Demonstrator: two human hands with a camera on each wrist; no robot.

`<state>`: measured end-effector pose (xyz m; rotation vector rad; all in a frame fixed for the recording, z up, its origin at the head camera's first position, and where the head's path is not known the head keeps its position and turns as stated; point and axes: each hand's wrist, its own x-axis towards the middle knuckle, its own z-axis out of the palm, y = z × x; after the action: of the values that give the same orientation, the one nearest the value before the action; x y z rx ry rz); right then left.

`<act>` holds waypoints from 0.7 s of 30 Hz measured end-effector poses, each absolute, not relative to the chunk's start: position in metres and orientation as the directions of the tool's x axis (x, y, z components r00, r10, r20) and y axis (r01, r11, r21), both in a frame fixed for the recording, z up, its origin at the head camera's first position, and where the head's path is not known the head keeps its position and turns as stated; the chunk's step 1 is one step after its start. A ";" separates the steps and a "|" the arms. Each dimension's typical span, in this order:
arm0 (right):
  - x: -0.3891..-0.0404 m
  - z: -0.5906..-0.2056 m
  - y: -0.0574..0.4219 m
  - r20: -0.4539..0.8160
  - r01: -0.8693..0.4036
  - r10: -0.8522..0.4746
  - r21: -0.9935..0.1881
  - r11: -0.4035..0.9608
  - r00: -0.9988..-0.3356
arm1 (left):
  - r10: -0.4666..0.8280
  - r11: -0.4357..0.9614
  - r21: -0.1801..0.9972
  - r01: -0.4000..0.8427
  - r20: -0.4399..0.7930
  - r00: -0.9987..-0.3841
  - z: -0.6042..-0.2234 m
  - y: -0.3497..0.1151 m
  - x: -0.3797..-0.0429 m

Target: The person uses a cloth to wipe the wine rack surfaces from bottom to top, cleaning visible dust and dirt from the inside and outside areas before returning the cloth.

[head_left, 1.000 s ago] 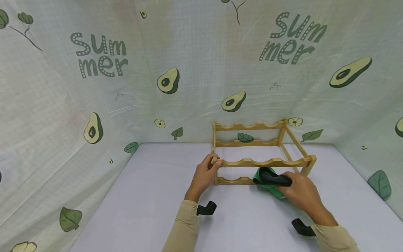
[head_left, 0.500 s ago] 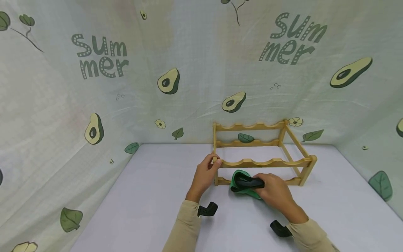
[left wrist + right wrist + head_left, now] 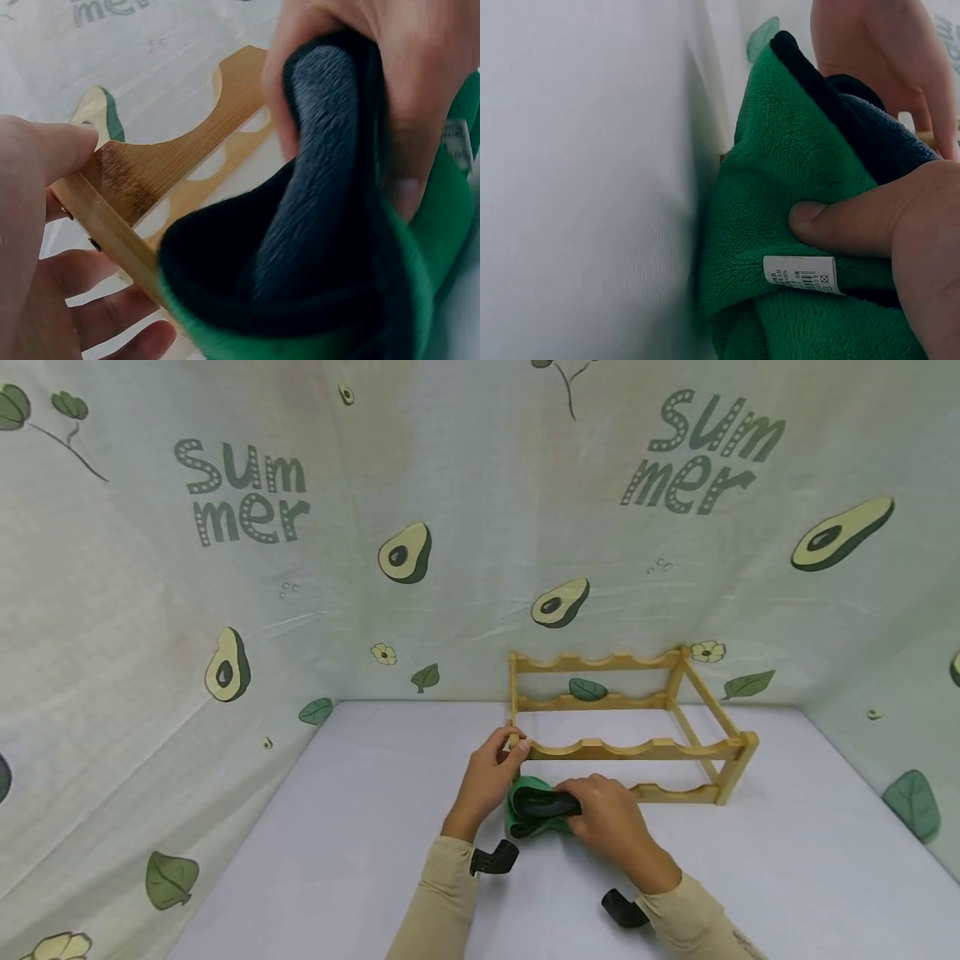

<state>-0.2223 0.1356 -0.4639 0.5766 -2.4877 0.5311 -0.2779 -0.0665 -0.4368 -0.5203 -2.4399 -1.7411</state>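
Observation:
A wooden rack (image 3: 652, 749) with scalloped rails, like a wine rack, stands on the table. My left hand (image 3: 482, 785) grips its front left corner, thumb on the upper rail (image 3: 180, 169) in the left wrist view. In my right hand (image 3: 617, 828) is a folded microfibre cloth (image 3: 547, 803), green on one side and dark grey on the other, with black edging. It sits at the left end of the rack's lower front rail (image 3: 667, 794), hiding that end. The right wrist view shows my thumb pressing the green side (image 3: 780, 142), above a white label (image 3: 802, 274).
The white table (image 3: 360, 827) spreads out to the left and in front. A pale curtain (image 3: 465, 485) printed with avocados and leaves hangs behind the rack and along both sides. A black wrist mount (image 3: 495, 857) sticks out from each sleeve.
My right hand has slid left with the cloth along the lower front rail, from near its right end to its left end. My left hand and the rack have stayed put.

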 end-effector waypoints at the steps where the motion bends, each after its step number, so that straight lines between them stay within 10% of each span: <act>1: -0.223 -0.464 0.133 0.567 -0.498 -0.290 -0.253 0.829 -0.771 | 0.222 0.285 0.900 0.329 0.272 -0.936 -0.436 -0.067 -0.277; 21: -0.224 -0.467 0.130 0.618 -0.520 -0.334 -0.143 0.842 -0.712 | 0.235 0.354 0.858 0.372 0.304 -0.923 -0.438 -0.072 -0.280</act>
<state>-0.2239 0.1302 -0.4673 0.6215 -2.4219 0.4121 -0.2802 -0.0715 -0.4376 -0.5585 -2.4773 -1.6222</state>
